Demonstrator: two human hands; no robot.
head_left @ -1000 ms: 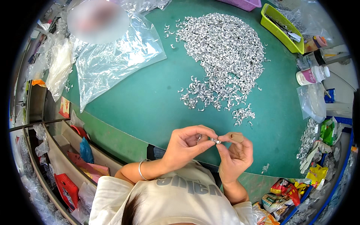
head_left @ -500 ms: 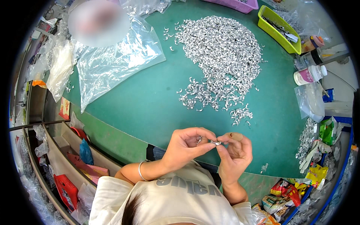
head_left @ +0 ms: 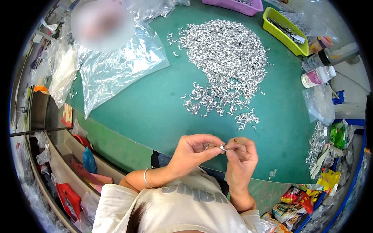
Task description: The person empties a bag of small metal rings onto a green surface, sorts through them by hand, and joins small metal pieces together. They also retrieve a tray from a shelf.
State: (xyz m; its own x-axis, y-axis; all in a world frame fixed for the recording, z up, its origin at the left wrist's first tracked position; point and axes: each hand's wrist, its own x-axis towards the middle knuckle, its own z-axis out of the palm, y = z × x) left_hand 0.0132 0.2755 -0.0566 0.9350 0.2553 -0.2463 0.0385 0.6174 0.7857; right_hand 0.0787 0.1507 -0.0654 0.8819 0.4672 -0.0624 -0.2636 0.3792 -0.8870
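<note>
Between my two hands is a small curved silvery metal piece [head_left: 223, 148], pinched at the fingertips. My left hand [head_left: 195, 149] grips it between thumb and forefinger, and another silvery bit shows inside its curled fingers. From the other side, my right hand [head_left: 243, 154] is closed with thumb and forefinger at the piece's end. Both hands are over the near edge of the green table [head_left: 155, 116]. Beyond them lies a big pile of like curved metal pieces [head_left: 227, 54], with a small cluster [head_left: 247, 119] split off at its near side.
A clear plastic bag [head_left: 120, 70] lies flat at the far left. A yellow-green basket [head_left: 285, 33] and a purple basket [head_left: 237, 6] stand at the back. Along the right edge are a white bottle [head_left: 316, 77] and more metal pieces [head_left: 316, 145]. Drawers [head_left: 77, 163] are at the left.
The metal piece at my fingertips has turned and now sits more tilted. My hands have hardly moved; the whole view has shifted slightly.
</note>
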